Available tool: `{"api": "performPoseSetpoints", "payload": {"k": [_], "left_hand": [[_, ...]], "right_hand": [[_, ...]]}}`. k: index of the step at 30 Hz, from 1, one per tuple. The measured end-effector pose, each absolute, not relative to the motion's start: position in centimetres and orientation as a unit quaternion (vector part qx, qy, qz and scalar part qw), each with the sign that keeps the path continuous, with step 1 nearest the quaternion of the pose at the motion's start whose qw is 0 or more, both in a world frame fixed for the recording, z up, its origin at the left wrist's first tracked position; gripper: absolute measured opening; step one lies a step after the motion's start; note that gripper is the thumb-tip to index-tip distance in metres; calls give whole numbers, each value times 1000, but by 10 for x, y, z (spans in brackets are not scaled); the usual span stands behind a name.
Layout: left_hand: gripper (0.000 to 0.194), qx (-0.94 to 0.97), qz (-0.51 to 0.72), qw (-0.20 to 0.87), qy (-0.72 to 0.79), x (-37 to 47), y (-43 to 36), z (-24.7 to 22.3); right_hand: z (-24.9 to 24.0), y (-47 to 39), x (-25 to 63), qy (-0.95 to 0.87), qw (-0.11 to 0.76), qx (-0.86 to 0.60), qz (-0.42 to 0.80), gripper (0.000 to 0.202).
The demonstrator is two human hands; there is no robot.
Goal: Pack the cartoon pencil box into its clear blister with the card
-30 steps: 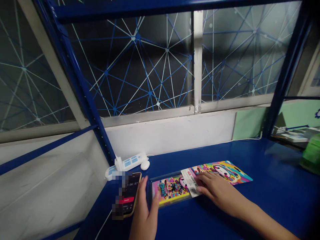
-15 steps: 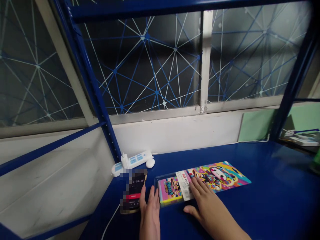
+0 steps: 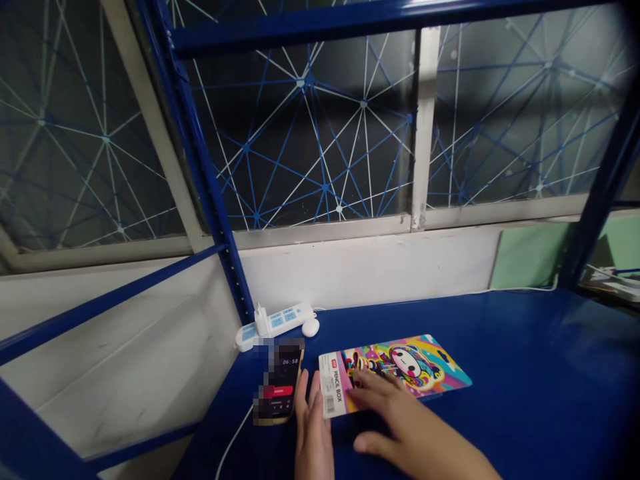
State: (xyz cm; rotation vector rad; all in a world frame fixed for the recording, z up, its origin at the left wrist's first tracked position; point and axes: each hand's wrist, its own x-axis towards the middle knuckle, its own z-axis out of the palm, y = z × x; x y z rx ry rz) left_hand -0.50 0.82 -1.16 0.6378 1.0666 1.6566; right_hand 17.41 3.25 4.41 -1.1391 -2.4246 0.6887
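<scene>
A colourful pencil box sleeve (image 3: 400, 370) with a cartoon print and a white "PENCIL BOX" label lies flat on the blue shelf (image 3: 540, 393). My right hand (image 3: 400, 423) rests palm down on its near edge, fingers spread over the print. My left hand (image 3: 313, 430) lies flat on the shelf just left of the sleeve, fingers together, touching its left end. A phone (image 3: 280, 390) with a running timer lies immediately left of my left hand.
A white power strip (image 3: 274, 323) and a small white plug lie at the back left of the shelf, by the wall. A white cable (image 3: 233, 443) hangs off the shelf's left edge. Blue rack posts (image 3: 200, 167) frame the window.
The printed sleeve has slid left over the clear box tray, which now is hidden beneath it. Both hands have drawn nearer to me, and the camera has tilted slightly left.
</scene>
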Motion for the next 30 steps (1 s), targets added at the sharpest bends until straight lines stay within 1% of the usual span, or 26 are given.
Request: {"api": "performPoseSetpoints", "payload": {"k": [2,3,4,5,7,11,15,17,21,23,30], "left_hand": [[80,264,691,499,452,-5,9,-13],[78,262,691,496,456,-4,9,-13],[77,258,692,493,460,-4,10,-14],[77,255,693,493,460,-3,11,-16],[79,256,692,491,462,-2,14,-18],[84,269,685,475,483,-2,18,-21],[82,244,687,512,453,-7,13,-15],[81,239,681,534,441,-8,10,-11],[74,257,694,506,442,-6,9,-9],[74,269,699,490,446,-5,9,-8],[70,282,684,483,468,-11,7,-2]], "right_hand": [[33,47,217,-807,281,-478,204,57],[26,57,239,-760,331,-528,186,55],[17,66,260,-707,363,-578,187,56],[9,74,280,-675,375,-607,187,59],[-5,85,310,-645,383,-628,209,61],[-20,86,334,-631,411,-601,269,57],[-24,80,335,-607,446,-578,313,75],[-22,77,334,-595,461,-568,331,78],[-12,68,334,-555,511,-534,384,69],[-8,64,334,-537,529,-519,403,66],[-14,59,338,-540,540,-498,412,53]]}}
